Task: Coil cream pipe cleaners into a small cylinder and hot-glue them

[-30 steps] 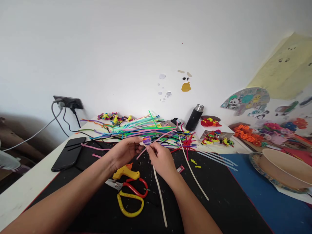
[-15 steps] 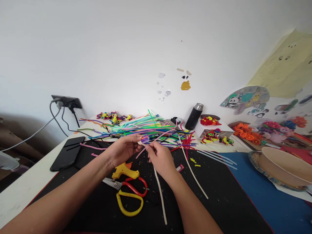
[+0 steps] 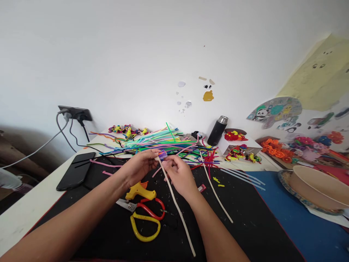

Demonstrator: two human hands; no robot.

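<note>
White stem and small purple piece held up between the fingertips

A small purple-and-orange piece is held above the black mat, pinched at its left side by the thumb and fingers of the left hand. The upper end of a long white stem is gathered at the same fingertips. The right hand is half curled, its fingertips brought close to the piece's right side; whether anything is gripped by it cannot be told.

The stem is run down past the right thumb, and its far end is placed low between the forearms. A second white stem is laid on the mat, beyond the right hand.

Both are judged very light. The stem seems fuzzy, easily bent and likely to keep a bend, with little risk of slipping; it is best taken near its upper end, where it can be steered. The piece is probably soft and easily squashed, so a light pinch at its edges is advised.
</note>
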